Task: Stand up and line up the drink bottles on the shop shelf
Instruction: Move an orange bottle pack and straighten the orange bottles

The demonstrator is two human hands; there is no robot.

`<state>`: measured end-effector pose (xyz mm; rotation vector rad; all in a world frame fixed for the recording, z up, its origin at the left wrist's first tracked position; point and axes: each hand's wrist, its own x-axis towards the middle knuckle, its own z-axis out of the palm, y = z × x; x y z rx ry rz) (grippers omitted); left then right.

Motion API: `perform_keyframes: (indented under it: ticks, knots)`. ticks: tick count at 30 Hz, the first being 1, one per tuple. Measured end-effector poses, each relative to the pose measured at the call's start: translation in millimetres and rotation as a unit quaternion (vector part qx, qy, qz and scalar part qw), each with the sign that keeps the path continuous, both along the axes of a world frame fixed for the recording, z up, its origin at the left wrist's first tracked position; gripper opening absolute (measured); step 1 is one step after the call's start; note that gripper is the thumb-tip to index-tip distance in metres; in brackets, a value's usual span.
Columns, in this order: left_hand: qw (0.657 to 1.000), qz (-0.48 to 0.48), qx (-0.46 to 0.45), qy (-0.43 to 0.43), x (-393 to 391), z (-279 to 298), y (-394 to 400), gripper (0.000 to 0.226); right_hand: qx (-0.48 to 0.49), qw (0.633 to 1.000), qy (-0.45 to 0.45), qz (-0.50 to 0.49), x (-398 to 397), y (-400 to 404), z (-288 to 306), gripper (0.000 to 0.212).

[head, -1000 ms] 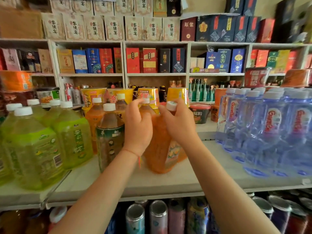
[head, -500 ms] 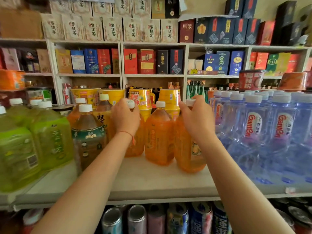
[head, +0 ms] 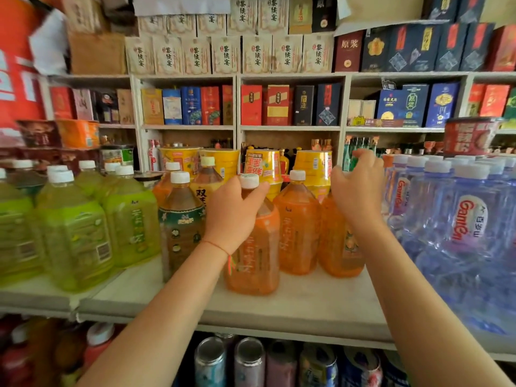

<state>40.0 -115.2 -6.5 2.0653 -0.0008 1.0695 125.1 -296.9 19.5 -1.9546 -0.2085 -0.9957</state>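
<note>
Three orange drink bottles with white caps stand upright on the pale shelf (head: 293,305). My left hand (head: 231,213) grips the neck of the left orange bottle (head: 251,263), which stands nearer the shelf's front edge than the others. The middle orange bottle (head: 298,233) stands free behind it. My right hand (head: 360,191) hovers over the top of the right orange bottle (head: 340,247) with loosely spread fingers and hides its cap. A brown tea bottle (head: 181,227) stands just left of my left wrist.
Green drink bottles (head: 75,241) fill the shelf's left side and large clear water bottles (head: 469,219) its right. Yellow noodle cups (head: 262,163) stand behind the orange bottles. Cans (head: 248,361) sit on the shelf below. Boxed goods line the back wall shelves.
My left hand has drawn its orange bottle forward, toward the shelf's front. My right hand's fingers have loosened and lifted from the right orange bottle's cap.
</note>
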Motion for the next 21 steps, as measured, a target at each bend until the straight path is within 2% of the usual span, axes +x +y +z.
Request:
perform_keyframes:
  ticks: [2,4,8,10,12,13,14,16,17,18,21]
  knots:
    - [0.998,-0.057,-0.011,0.017,-4.4,3.2,-11.6,0.031,0.016,0.997,-0.05,0.052,-18.6,6.2,4.1,0.03]
    - [0.996,-0.088,-0.01,0.027,-0.8,4.6,-29.4,0.032,0.013,0.991,-0.054,0.119,-37.8,15.6,5.6,0.012]
    - [0.994,-0.103,-0.029,0.021,7.2,4.7,-56.9,0.015,-0.001,0.979,-0.007,0.206,-59.9,29.9,3.8,0.021]
    - [0.995,-0.084,-0.018,-0.057,-0.9,2.1,-44.0,0.011,-0.042,0.978,0.004,0.203,-66.4,35.2,0.8,0.021]
    - [0.977,0.031,0.063,-0.203,-13.2,-4.4,-12.7,0.012,-0.065,0.984,-0.026,0.162,-71.3,41.9,-2.0,0.018]
    - [0.959,0.116,0.102,-0.237,-17.7,-9.2,7.8,0.019,-0.059,0.987,-0.063,0.138,-75.0,48.2,-2.4,0.017]
    - [0.946,0.203,0.126,-0.218,-21.5,-13.5,27.8,0.035,-0.045,0.986,-0.103,0.121,-80.5,57.4,-2.4,0.015]
    - [0.942,0.299,0.141,-0.06,-28.5,-21.7,60.2,0.08,-0.032,0.98,-0.16,0.111,-88.8,81.3,-3.1,0.011]
    - [0.946,0.292,0.138,0.018,-32.6,-24.4,71.4,0.097,-0.035,0.977,-0.17,0.123,-91.6,96.7,-4.0,0.01]
    - [0.955,0.257,0.134,0.06,-35.3,-26.0,79.8,0.108,-0.044,0.974,-0.166,0.145,-92.4,113.1,-5.8,0.01]
    - [0.977,0.169,0.116,0.062,-41.8,-18.7,104.4,0.112,-0.074,0.968,-0.08,0.225,-87.1,155.7,-13.7,0.022]
